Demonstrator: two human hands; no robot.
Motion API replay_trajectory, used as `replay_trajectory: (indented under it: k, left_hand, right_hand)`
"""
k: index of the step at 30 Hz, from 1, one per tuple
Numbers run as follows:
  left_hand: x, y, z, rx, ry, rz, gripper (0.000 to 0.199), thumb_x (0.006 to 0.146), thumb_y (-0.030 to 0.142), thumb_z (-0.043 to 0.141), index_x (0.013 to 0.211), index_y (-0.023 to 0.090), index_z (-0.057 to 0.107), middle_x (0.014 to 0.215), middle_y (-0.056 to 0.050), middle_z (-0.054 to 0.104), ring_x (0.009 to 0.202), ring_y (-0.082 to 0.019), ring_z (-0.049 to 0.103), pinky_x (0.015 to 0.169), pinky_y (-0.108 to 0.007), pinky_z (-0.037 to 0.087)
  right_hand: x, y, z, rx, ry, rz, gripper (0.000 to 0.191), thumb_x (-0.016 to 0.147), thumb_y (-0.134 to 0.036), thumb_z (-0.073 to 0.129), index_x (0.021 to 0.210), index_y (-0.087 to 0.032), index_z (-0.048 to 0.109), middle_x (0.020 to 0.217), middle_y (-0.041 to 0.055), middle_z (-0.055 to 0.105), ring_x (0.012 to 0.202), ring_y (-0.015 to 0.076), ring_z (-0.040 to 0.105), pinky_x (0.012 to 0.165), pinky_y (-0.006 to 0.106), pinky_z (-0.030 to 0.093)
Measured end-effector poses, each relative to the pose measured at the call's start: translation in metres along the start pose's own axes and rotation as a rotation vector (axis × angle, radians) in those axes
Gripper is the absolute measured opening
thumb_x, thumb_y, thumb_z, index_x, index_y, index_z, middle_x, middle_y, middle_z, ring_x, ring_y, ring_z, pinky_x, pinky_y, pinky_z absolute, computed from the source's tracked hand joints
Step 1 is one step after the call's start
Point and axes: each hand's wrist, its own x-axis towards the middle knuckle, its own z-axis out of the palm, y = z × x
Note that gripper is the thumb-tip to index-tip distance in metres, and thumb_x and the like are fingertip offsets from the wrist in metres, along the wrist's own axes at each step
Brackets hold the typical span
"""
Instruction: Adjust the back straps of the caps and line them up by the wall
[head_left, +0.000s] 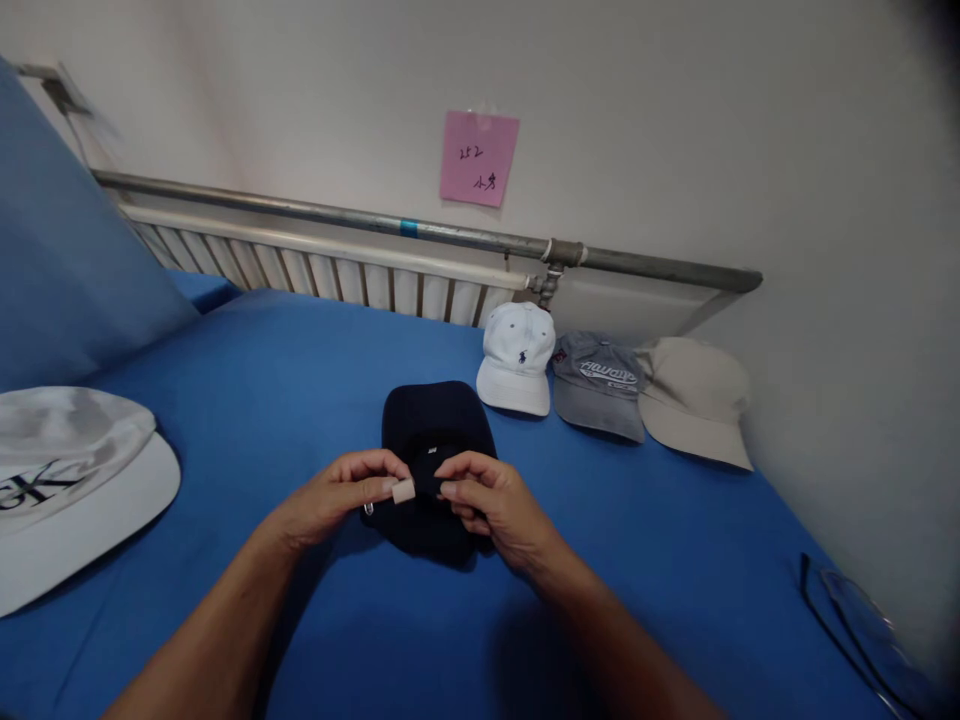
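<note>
A dark navy cap (437, 410) lies on the blue cover in front of me, under both hands. The thumb and forefinger of my left hand (352, 492) are pinched together at the cap's near left part. A small pale beige tab (403, 491) shows at those fingertips; whether it is a label or a strap end I cannot tell. My right hand (491, 505) is closed on the dark fabric of the cap at its right, its fingertips a short way from the left ones. A small metal piece (369, 509) glints beside my left fingers.
At the back stand a white cap (516, 355), a grey cap (598, 385) and a beige cap (696, 395). A large white cap (82, 480) lies at left. Eyeglasses (847, 620) rest at lower right. Behind the blue surface (322, 350) run a radiator (337, 275) and a metal pipe (315, 212).
</note>
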Motion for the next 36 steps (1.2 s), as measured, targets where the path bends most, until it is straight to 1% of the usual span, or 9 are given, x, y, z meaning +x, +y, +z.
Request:
replay_trajectory:
  k: [5,10,15,19,25,29,33,36]
  left_hand:
    - [0.0005,-0.0004,0.001,0.016,-0.003,-0.008,0.021,0.074,0.037,0.073,0.082,0.019,0.072,0.071,0.0,0.06,0.064,-0.011,0.045,0.06,-0.023,0.032]
    - [0.0008,-0.0003,0.0017,0.018,-0.038,-0.015,0.02,0.075,0.038,0.073,0.084,0.02,0.072,0.07,0.001,0.06,0.063,-0.01,0.046,0.059,-0.022,0.031]
    - [0.0005,-0.0018,0.001,0.017,-0.045,-0.03,0.023,0.075,0.041,0.073,0.085,0.02,0.073,0.071,0.001,0.06,0.062,-0.009,0.044,0.057,-0.021,0.03]
    - [-0.0001,-0.002,0.0016,0.024,-0.056,-0.026,0.022,0.076,0.04,0.073,0.085,0.021,0.073,0.071,0.001,0.061,0.062,-0.01,0.045,0.057,-0.021,0.031]
    - [0.0008,-0.001,0.0027,0.018,-0.077,-0.023,0.02,0.076,0.039,0.072,0.083,0.021,0.073,0.07,0.0,0.061,0.062,-0.01,0.046,0.059,-0.022,0.032]
    - [0.0015,-0.0017,0.0021,0.018,-0.066,-0.034,0.02,0.075,0.038,0.072,0.084,0.021,0.073,0.069,0.001,0.061,0.061,-0.01,0.045,0.057,-0.022,0.032]
    - [0.0019,-0.0025,0.002,0.008,-0.067,-0.036,0.018,0.076,0.038,0.073,0.084,0.021,0.073,0.069,0.001,0.06,0.061,-0.009,0.044,0.058,-0.021,0.031]
    - [0.0022,-0.0032,0.0021,0.006,-0.07,-0.043,0.02,0.075,0.038,0.073,0.085,0.021,0.073,0.07,0.001,0.06,0.061,-0.009,0.044,0.058,-0.021,0.031]
  right_hand:
    - [0.0014,0.0009,-0.002,0.044,-0.038,0.034,0.015,0.062,-0.02,0.072,0.076,-0.017,0.065,0.054,-0.0067,0.046,0.046,0.0038,0.03,0.04,0.017,0.013]
    - [0.0014,0.0018,-0.003,0.055,-0.076,0.051,0.014,0.062,-0.018,0.071,0.075,-0.017,0.065,0.056,-0.0057,0.05,0.046,0.0034,0.031,0.04,0.017,0.013]
    - [0.0009,0.0017,-0.0029,0.05,-0.075,0.064,0.013,0.061,-0.017,0.07,0.074,-0.016,0.065,0.057,-0.0055,0.051,0.047,0.0035,0.032,0.04,0.017,0.013]
    - [0.0013,0.002,-0.0032,0.041,-0.081,0.066,0.013,0.061,-0.017,0.069,0.073,-0.016,0.065,0.056,-0.0059,0.05,0.046,0.0033,0.032,0.04,0.017,0.013]
    - [0.0016,0.0022,-0.004,0.017,-0.056,0.047,0.013,0.062,-0.019,0.069,0.074,-0.017,0.066,0.053,-0.0074,0.047,0.046,0.0036,0.031,0.04,0.017,0.015]
    - [0.0008,0.0021,-0.0034,0.005,-0.066,0.063,0.013,0.061,-0.018,0.069,0.073,-0.017,0.066,0.055,-0.0063,0.05,0.047,0.0036,0.032,0.04,0.017,0.015]
    - [0.0003,0.0022,-0.0032,0.024,-0.079,0.072,0.012,0.06,-0.018,0.07,0.072,-0.017,0.066,0.055,-0.0065,0.049,0.046,0.0034,0.032,0.04,0.017,0.014]
    - [0.0009,0.0028,-0.0039,0.026,-0.081,0.073,0.013,0.06,-0.018,0.07,0.072,-0.017,0.067,0.057,-0.0052,0.053,0.046,0.0033,0.033,0.04,0.017,0.015]
